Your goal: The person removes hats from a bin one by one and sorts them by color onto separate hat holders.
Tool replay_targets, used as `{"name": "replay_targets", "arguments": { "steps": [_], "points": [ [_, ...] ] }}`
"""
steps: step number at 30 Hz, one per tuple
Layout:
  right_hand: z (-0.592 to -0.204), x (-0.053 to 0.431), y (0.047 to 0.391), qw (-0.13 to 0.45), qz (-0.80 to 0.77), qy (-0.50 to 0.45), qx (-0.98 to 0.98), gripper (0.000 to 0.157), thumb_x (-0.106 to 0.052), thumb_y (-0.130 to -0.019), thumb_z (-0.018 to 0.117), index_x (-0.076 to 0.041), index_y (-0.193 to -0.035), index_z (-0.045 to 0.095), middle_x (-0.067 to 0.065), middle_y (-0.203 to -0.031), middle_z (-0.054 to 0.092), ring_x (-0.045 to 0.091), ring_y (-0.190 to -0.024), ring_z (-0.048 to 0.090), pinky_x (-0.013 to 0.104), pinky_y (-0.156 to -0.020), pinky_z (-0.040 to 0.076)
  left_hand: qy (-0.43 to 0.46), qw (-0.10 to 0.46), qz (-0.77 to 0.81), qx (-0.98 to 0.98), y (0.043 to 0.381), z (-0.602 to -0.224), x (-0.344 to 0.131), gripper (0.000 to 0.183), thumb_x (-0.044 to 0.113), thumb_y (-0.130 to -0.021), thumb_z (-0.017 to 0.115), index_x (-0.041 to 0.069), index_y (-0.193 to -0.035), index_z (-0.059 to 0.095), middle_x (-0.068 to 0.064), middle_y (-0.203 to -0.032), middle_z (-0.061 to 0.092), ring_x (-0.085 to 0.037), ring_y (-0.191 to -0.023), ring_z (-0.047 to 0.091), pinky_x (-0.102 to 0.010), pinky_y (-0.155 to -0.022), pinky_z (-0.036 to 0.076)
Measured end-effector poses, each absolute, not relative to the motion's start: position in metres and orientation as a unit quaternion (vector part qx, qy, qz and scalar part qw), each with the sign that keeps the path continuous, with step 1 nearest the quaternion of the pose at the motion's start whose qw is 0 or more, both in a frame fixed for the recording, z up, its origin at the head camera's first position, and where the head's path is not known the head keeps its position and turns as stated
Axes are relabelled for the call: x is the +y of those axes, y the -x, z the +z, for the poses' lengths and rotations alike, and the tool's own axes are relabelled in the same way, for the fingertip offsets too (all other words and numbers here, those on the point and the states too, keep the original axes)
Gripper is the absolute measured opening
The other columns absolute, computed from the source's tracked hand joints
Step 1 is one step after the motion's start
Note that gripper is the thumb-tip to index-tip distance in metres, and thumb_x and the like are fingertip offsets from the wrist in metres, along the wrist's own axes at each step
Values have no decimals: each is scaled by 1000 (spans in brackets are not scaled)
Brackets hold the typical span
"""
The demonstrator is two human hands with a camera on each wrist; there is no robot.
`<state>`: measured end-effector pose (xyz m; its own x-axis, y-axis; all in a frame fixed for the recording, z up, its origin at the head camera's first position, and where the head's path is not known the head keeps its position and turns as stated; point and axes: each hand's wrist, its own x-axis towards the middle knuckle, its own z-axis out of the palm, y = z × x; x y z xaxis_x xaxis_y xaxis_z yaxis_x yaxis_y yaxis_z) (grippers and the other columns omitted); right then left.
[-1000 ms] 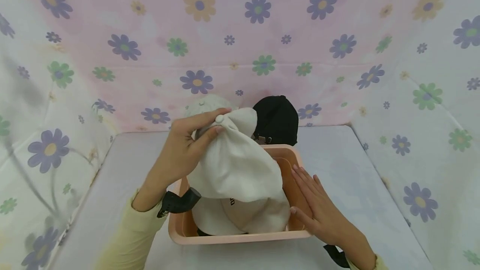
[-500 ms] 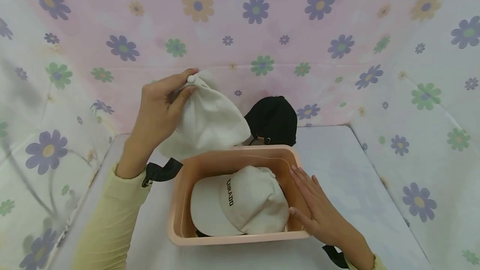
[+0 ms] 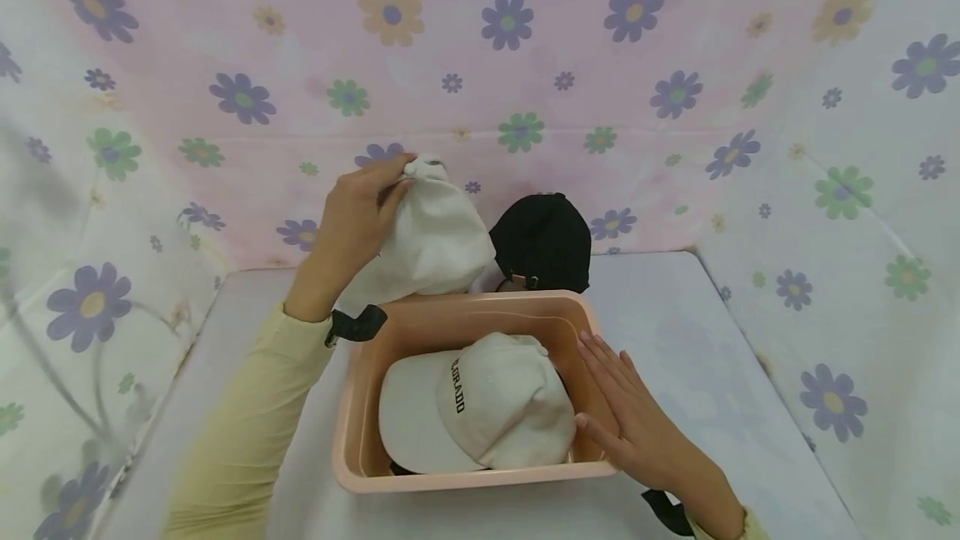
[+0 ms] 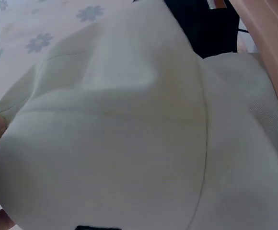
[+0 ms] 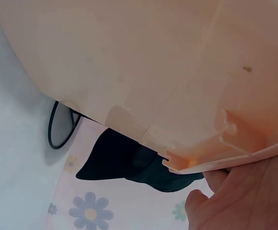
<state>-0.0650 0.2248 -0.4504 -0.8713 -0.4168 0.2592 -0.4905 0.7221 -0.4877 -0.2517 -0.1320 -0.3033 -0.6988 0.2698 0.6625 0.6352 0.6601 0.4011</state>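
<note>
My left hand (image 3: 356,219) pinches a white cap (image 3: 446,244) by the top of its crown, just behind the bin's back left corner. This cap fills most of the left wrist view, a thumb at its left edge. My right hand (image 3: 637,423) rests with straight fingers along the right side of a peach plastic bin (image 3: 480,479); the right wrist view shows its outer wall (image 5: 105,57). Inside the bin lies a cream cap (image 3: 517,398) with dark lettering, brim to the left. A dark edge (image 3: 401,468) peeks out beneath it.
A black cap (image 3: 542,244) with a strap buckle stands behind the bin, right of the white one. The white table (image 3: 690,340) extends on both sides. Flower-printed cloth (image 3: 465,48) hangs at the back and sides.
My left hand has lifted the white cap off the lettered cap, carried it back and left, then lowered it behind the bin, covering another white cap there. My right hand has stayed put.
</note>
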Motion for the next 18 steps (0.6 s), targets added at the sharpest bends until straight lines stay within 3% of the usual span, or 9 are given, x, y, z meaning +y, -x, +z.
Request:
{"name": "replay_targets", "arguments": {
  "steps": [11, 18],
  "points": [
    [-450, 227, 66, 63, 286, -244, -925, 83, -28, -97, 64, -18, -165, 16, 10, -169, 20, 19, -158, 9, 20, -122, -13, 261, 193, -297, -898, 274, -315, -117, 38, 18, -104, 60, 9, -141, 61, -16, -138, 63, -37, -126, 60, -54, -100, 51],
    [-447, 225, 66, 51, 294, -244, -923, 84, -27, -97, 65, -19, -165, 16, 10, -170, 20, 20, -158, 10, 21, -122, -13, 263, 135, -288, -911, 294, -337, -124, 39, 17, -104, 61, 6, -141, 60, -17, -141, 61, -37, -135, 53, -51, -115, 39]
  ]
}}
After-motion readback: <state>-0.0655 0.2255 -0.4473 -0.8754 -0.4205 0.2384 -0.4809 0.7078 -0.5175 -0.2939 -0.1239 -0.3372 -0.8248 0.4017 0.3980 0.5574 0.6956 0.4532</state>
